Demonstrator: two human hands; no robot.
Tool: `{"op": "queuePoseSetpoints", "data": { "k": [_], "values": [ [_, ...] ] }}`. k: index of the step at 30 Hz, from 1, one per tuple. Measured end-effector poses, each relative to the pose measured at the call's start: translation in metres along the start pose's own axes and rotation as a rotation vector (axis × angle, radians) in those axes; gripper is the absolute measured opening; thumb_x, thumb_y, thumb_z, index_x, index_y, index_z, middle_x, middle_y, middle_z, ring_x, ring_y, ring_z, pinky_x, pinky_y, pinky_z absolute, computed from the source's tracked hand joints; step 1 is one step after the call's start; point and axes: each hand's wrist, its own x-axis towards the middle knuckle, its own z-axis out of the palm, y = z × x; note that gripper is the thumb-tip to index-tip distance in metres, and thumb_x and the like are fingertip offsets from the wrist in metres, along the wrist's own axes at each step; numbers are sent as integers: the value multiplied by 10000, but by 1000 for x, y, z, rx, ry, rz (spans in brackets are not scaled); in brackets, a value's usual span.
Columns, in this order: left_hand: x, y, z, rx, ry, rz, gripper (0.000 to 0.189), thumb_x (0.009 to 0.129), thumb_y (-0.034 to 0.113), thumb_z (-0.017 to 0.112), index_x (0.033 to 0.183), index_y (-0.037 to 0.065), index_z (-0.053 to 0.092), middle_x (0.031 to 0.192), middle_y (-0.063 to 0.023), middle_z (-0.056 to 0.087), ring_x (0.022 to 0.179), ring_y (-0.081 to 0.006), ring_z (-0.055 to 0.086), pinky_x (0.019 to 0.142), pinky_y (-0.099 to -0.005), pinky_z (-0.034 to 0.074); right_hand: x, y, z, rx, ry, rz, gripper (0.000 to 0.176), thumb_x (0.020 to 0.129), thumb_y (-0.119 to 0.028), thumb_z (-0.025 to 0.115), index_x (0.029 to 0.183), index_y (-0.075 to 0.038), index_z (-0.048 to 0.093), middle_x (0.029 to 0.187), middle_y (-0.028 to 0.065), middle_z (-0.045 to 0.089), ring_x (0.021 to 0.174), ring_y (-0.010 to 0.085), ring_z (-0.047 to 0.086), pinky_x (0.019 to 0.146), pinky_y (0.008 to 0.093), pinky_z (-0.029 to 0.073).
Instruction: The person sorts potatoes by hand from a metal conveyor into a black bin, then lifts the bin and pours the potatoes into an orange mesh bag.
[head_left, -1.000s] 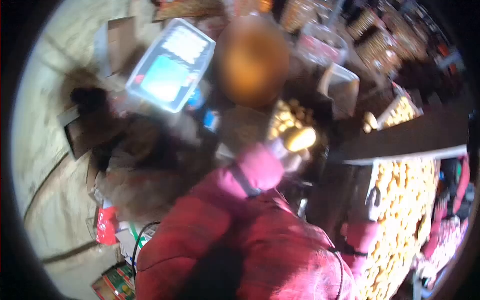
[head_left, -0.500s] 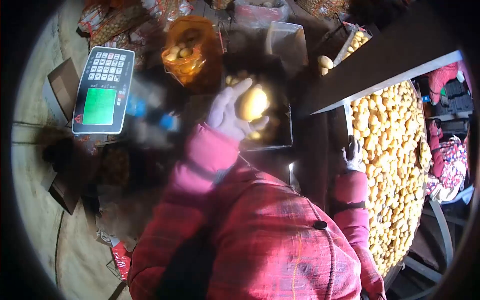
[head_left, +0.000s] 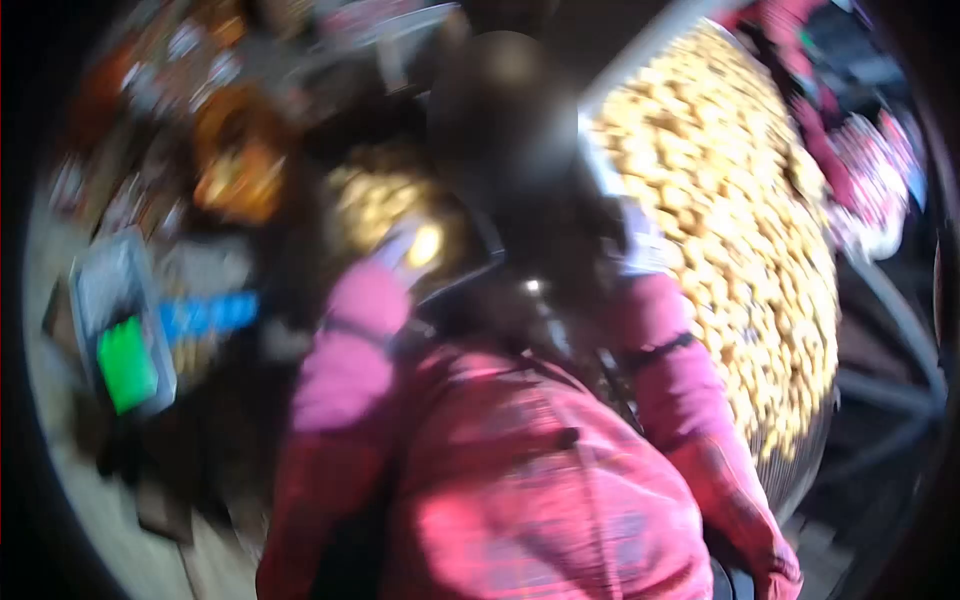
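My gloved left hand (head_left: pixel 402 240) has a bright yellow potato (head_left: pixel 425 245) at its fingers, over a dark bin (head_left: pixel 490 262) with a heap of potatoes (head_left: pixel 380 198) inside. My right hand (head_left: pixel 640 238), also in a light glove, is at the left edge of a broad bed of potatoes (head_left: pixel 730 230). Its fingers are smeared by motion, and whether they hold anything does not show. Both sleeves are pink with dark bands.
A scale display (head_left: pixel 125 330) with a green screen stands at the left beside a blurred blue object (head_left: pixel 208 315). An orange mesh bag (head_left: pixel 240 165) sits at upper left. Another person's pink sleeve (head_left: pixel 820 150) shows at upper right. A dark post rises between my hands.
The view has turned and blurred. My left hand, with the potato, is now lower over the bin. My right hand sits higher along the potato bed's edge.
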Motion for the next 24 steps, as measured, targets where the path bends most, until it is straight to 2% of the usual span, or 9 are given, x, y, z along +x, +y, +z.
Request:
{"op": "queuePoseSetpoints", "data": {
  "k": [1,2,3,6,9,10,15,19,24],
  "values": [
    [5,25,-11,43,-60,-143,428,844,88,598,1248,33,468,1198,-122,544,1115,-220,523,959,-284,409,0,-10,-10,181,-28,23,310,692,-80,592,1000,-112,601,948,147,586,909,344,562,763,429,468],
    [21,57,-38,88,-305,-310,377,879,52,517,1252,27,467,1172,-133,559,1098,-213,531,940,-297,425,10,-19,-12,-97,-185,223,306,711,-120,571,1017,-111,570,965,153,576,887,353,557,740,433,466],
    [22,52,-32,44,-319,-378,408,885,7,450,1292,40,433,1226,-119,526,1084,-234,537,909,-314,447,-10,8,10,-162,-122,254,494,734,-290,630,1183,-139,489,1145,153,516,1051,363,488,832,470,437],
    [7,-73,57,-1303,-121,-1028,346,910,169,469,1244,80,463,1196,-62,499,1004,-173,514,838,-285,436,-17,12,9,-136,-100,240,711,741,-366,638,1352,-156,342,1338,140,363,1235,351,328,932,493,376],
    [59,-22,28,-1247,-191,-1035,403,876,287,531,1213,73,480,1132,-81,520,963,-167,513,811,-283,439,-19,4,1,-117,-111,242,725,764,-419,606,1373,-153,316,1371,140,341,1269,363,289,972,496,350],
    [58,-53,75,-1067,-31,-597,150,904,250,433,851,128,502,735,-6,508,626,-166,499,487,-292,389,-23,10,7,-78,-78,219,719,768,-430,593,1370,-145,323,1366,148,351,1251,378,316,971,488,357],
    [130,45,59,-1425,-349,-630,440,901,325,496,1239,46,462,1038,-117,588,778,-195,595,672,-300,491,-25,28,-25,296,-290,252,655,801,-445,533,1345,-119,371,1324,189,398,1157,392,446,940,465,395],
    [158,122,67,-1293,-463,-544,522,883,387,541,1250,24,461,1072,-142,593,838,-206,613,723,-322,509,-48,99,-68,389,-42,283,550,824,-418,500,1251,-71,494,1214,203,515,1130,357,492,969,419,381],
    [175,149,108,-1440,-471,-364,445,910,311,544,1228,7,484,1082,-125,589,909,-194,600,795,-318,493,-125,193,-141,89,24,803,554,846,-395,472,1292,-67,454,1289,208,468,1182,344,466,1003,402,359]
  ]
}}
